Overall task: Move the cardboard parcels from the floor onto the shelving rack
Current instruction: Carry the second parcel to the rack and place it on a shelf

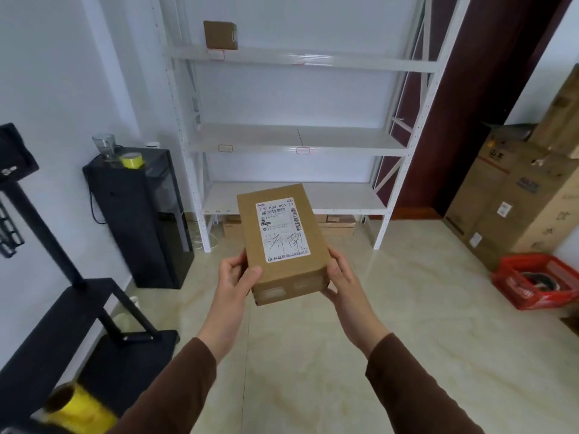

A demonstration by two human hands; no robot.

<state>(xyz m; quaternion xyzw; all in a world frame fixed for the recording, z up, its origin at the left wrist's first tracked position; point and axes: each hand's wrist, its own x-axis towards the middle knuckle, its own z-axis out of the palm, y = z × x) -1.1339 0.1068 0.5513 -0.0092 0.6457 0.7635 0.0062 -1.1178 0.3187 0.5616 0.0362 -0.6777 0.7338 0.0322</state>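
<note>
I hold a brown cardboard parcel point(283, 245) with a white shipping label on top, in front of me at chest height. My left hand point(235, 277) grips its near left corner and my right hand point(340, 278) cups its near right side. The white shelving rack point(294, 139) stands ahead against the wall. One small cardboard parcel point(220, 35) sits on its upper shelf at the left. Flat cardboard boxes point(336, 225) lie on the floor beneath the lowest shelf.
A black water dispenser point(144, 220) with a yellow tape roll stands left of the rack. A black stand point(62, 324) is at near left. Large cardboard cartons point(513, 195) and a red crate point(539, 280) fill the right side. Tiled floor point(313, 355) lies between me and the rack.
</note>
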